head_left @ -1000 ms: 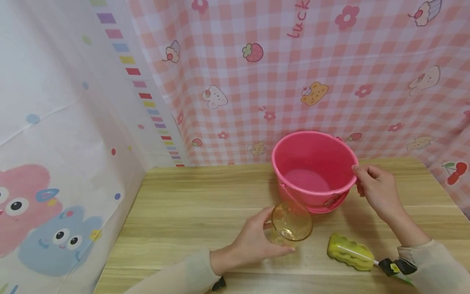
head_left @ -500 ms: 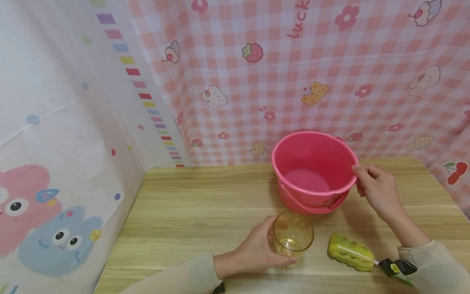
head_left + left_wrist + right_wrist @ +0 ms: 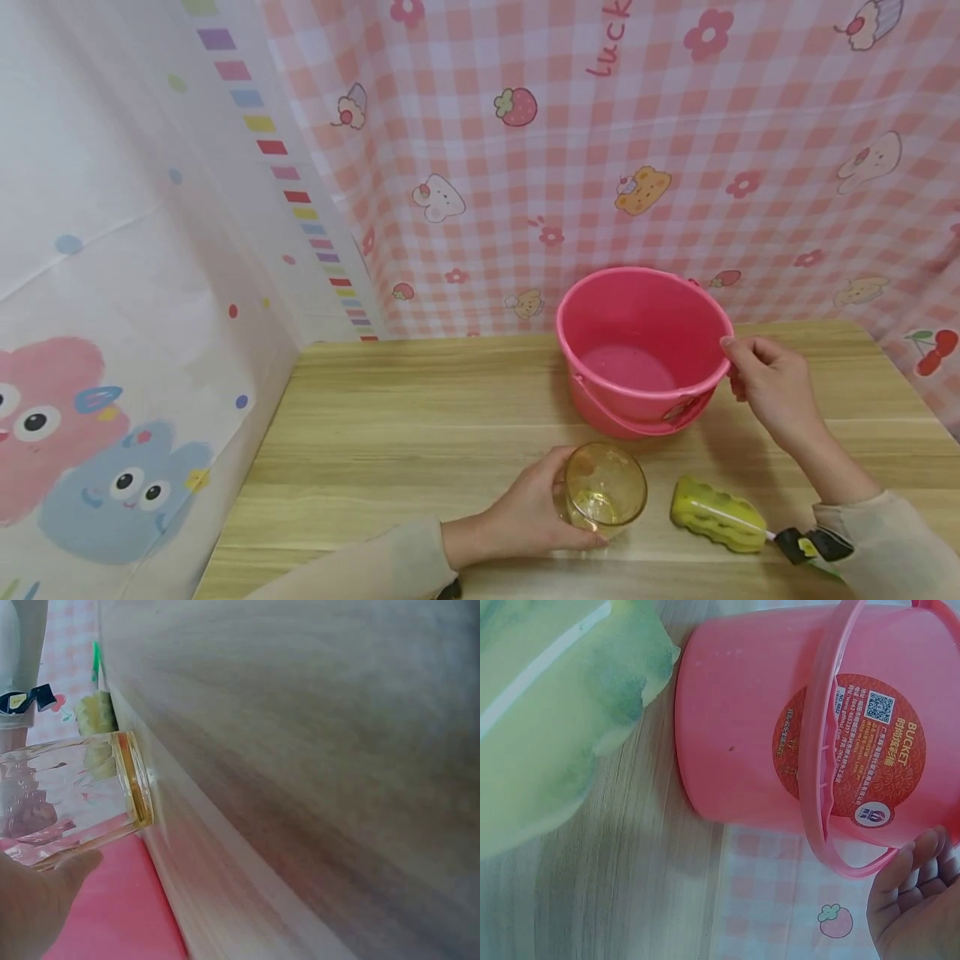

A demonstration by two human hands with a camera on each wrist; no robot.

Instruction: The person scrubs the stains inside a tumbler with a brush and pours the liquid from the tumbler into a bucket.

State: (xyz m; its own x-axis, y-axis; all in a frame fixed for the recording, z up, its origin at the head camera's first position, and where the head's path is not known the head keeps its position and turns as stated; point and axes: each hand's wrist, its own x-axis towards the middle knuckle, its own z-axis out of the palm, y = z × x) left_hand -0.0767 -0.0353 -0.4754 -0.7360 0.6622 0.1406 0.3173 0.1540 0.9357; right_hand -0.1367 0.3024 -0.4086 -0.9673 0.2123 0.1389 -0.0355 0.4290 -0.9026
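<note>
My left hand (image 3: 528,508) curls round an amber-tinted clear glass (image 3: 606,487), its thumb along the near side. The glass stands nearly upright, mouth up, in front of the bucket. In the left wrist view, the base of the glass (image 3: 133,780) is at or just above the tabletop; I cannot tell whether it touches. A pink plastic bucket (image 3: 615,408) stands at the back of the table, its handle hanging down in front. My right hand (image 3: 776,387) pinches the right side of its rim. A round red label (image 3: 885,750) shows on the bucket in the right wrist view.
A yellow-green sponge brush (image 3: 717,515) with a white stem lies right of the glass, its handle partly hidden by the right sleeve (image 3: 892,533). A pink checked cloth (image 3: 480,167) hangs behind the wooden table (image 3: 390,417). White printed sheeting (image 3: 150,250) borders the left side.
My left hand has brought the glass away from the bucket, toward the table's near side and slightly right. My right hand and the bucket have stayed in place.
</note>
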